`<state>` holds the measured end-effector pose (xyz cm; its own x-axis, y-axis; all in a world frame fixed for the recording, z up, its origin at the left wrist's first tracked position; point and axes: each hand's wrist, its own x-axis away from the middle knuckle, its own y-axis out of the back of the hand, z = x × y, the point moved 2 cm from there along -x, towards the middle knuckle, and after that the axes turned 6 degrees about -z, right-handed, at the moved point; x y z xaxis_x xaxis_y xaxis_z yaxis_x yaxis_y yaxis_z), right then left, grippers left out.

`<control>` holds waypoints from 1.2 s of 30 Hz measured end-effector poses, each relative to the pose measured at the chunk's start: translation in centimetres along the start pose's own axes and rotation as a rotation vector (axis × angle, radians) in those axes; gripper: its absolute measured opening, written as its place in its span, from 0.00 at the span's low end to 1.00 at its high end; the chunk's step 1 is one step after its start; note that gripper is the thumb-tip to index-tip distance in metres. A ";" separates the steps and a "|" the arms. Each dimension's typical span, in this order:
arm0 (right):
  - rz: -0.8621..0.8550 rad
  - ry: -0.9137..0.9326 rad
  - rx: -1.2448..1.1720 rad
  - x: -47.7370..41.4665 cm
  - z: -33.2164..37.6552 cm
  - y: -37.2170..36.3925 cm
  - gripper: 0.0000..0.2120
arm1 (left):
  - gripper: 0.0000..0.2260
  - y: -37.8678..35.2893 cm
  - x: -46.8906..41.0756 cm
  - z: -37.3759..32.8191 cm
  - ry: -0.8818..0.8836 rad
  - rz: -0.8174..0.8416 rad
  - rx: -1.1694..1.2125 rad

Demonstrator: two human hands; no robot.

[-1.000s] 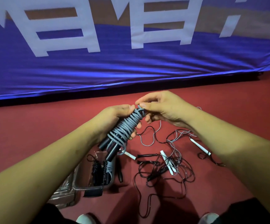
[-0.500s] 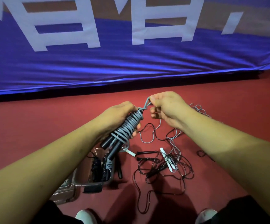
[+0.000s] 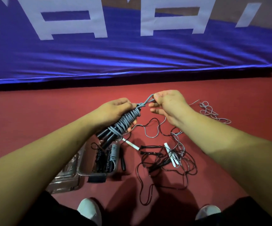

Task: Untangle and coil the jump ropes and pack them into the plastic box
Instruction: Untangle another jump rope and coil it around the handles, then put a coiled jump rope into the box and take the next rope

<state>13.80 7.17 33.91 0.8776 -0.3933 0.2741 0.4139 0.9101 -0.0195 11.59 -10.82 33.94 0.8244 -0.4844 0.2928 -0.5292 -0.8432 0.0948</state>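
My left hand [image 3: 114, 111] grips a coiled grey jump rope [image 3: 126, 121] wound round its two black handles, which stick out toward the lower left. My right hand [image 3: 167, 104] pinches the rope's free grey end loop just above and right of the bundle. Below the bundle sits the clear plastic box [image 3: 81, 170] with coiled ropes inside, one black and one grey-wrapped. A tangle of thin black and grey ropes [image 3: 169, 157] with white and black handles lies on the red floor to the right of the box.
A blue banner [image 3: 132, 59] with white letters covers the wall ahead. Another loose grey rope [image 3: 213, 114] lies at the far right. A clear lid [image 3: 63, 180] rests left of the box. My two white shoes [image 3: 89, 209] show at the bottom edge.
My right hand has drawn the grey end loop up and to the right, away from the bundle. The left hand keeps hold of the coil.
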 end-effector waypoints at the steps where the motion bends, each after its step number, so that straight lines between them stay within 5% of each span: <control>1: -0.006 -0.004 0.016 -0.1 -0.5 -0.8 0.10 | 0.08 0.5 0.2 0.5 0.007 -0.020 -0.006; 10: 0.191 -0.226 0.135 -3.0 -8.1 -6.1 0.04 | 0.06 5.2 -0.4 9.1 0.220 -0.172 0.144; 22: 0.069 -0.444 0.623 -11.1 -29.3 -5.2 0.11 | 0.05 10.0 -8.8 26.1 0.428 -0.381 0.056; 29: 0.354 -0.437 0.891 -11.1 -38.3 -11.4 0.10 | 0.19 11.3 -10.7 33.9 0.488 -0.465 -0.337; 36: 0.287 -0.415 1.033 -10.2 -40.6 -12.1 0.19 | 0.17 11.9 -11.6 34.7 0.489 -0.528 -0.637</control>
<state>9.65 -5.15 -7.66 0.6808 -0.2553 0.6865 -0.3528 0.7071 0.6128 2.67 -23.30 -1.34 0.8888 0.1937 0.4153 -0.2425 -0.5701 0.7850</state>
